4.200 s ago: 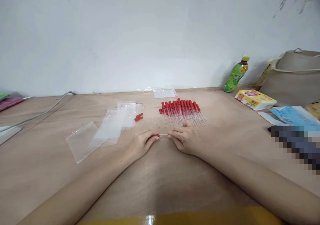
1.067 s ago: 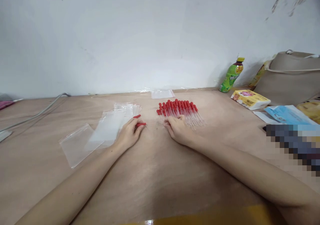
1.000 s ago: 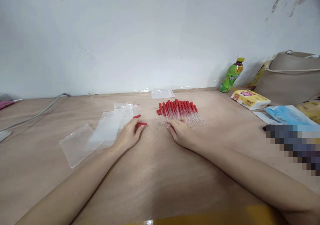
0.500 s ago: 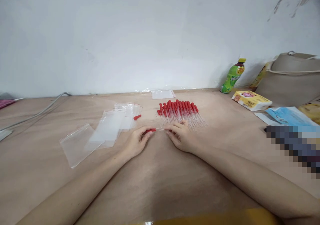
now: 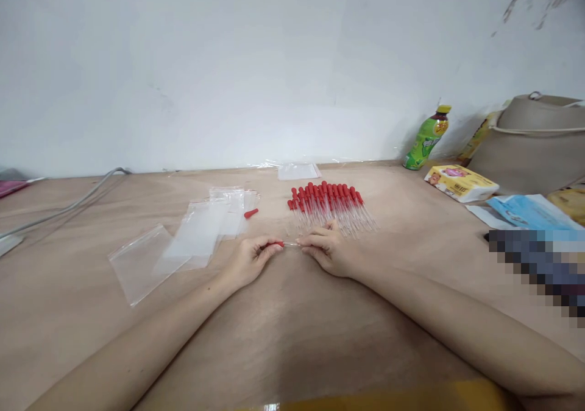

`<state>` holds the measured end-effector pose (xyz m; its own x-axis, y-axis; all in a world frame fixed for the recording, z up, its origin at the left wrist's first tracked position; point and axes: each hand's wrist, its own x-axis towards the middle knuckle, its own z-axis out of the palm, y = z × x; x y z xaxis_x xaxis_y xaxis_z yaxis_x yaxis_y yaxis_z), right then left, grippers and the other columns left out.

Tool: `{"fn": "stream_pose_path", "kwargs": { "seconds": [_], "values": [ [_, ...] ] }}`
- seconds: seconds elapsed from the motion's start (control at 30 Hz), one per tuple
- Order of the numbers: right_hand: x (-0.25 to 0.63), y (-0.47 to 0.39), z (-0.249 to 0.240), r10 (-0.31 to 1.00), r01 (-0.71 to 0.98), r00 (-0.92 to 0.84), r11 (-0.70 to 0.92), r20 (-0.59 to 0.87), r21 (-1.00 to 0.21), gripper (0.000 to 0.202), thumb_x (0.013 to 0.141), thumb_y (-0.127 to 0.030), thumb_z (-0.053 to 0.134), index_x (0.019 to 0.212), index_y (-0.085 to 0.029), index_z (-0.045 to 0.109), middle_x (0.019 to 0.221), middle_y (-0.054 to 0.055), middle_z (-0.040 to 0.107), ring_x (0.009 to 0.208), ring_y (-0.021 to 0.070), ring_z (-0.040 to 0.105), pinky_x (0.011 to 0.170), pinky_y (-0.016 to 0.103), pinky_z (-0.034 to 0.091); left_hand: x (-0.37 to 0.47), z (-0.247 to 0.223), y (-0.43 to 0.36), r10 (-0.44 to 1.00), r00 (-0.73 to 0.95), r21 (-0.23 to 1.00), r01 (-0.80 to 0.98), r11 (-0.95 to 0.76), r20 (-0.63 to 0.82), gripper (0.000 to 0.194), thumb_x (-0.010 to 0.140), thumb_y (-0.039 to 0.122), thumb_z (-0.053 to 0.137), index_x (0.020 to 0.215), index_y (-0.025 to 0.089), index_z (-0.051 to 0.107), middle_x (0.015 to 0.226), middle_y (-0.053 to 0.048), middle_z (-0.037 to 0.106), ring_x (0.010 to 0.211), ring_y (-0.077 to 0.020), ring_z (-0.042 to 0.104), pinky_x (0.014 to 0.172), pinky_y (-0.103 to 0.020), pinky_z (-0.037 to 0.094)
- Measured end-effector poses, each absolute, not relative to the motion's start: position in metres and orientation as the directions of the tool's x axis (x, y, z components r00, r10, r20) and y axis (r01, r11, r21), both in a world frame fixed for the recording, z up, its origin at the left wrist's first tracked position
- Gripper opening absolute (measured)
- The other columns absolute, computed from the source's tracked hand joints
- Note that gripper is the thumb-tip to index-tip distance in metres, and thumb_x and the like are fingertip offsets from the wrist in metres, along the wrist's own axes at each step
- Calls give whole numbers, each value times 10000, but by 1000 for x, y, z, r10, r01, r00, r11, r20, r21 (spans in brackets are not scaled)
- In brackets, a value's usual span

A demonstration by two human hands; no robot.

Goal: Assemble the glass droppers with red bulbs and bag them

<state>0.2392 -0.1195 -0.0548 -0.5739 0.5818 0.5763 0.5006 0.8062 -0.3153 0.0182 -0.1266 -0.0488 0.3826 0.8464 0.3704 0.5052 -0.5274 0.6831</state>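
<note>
Between finger and thumb, my left hand (image 5: 256, 257) pinches a red rubber dropper bulb (image 5: 279, 243). A thin clear glass tube (image 5: 291, 244) runs from the bulb's open end to my right hand (image 5: 325, 249), whose fingers are closed on the tube's other part. Bulb and tube lie in one line, level above the table. Just beyond my right hand is a pile of red-bulbed droppers (image 5: 326, 201), bulbs toward the wall and glass tips toward me. One loose red bulb (image 5: 251, 214) rests beyond my left hand.
Clear zip bags (image 5: 196, 234) overlap on the left, with one more bag (image 5: 299, 171) by the wall. A grey cable (image 5: 77, 201) crosses the far left. To the right are a green bottle (image 5: 426, 140), a yellow tissue pack (image 5: 460, 182), a blue packet (image 5: 532, 211) and a beige bag (image 5: 534, 146).
My hands have come slightly lower and nearer each other. Less of the red bulb shows past my left fingers, and the tube between the hands is more level.
</note>
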Motion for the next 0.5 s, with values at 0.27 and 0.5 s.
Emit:
{"fn": "stream_pose_path", "kwargs": {
  "seconds": [0.27,0.5],
  "values": [
    [241,-118,-54,559,499,-593,820,580,-280,164,850,-185,462,906,-199,615,793,7,629,705,115,551,746,333,245,17,-48,-131,829,446,661,515,-546,337,182,851,280,474,843,197,636,754,17,660,673,-121,592,629,-214,467],
    [240,-117,-52,542,480,-620,834,567,-272,153,847,-183,463,901,-187,607,773,10,616,687,115,534,739,325,245,19,-41,-132,832,468,698,488,-524,297,202,862,253,441,880,168,624,815,-6,660,738,-128,592,681,-216,467]
  ]
}}
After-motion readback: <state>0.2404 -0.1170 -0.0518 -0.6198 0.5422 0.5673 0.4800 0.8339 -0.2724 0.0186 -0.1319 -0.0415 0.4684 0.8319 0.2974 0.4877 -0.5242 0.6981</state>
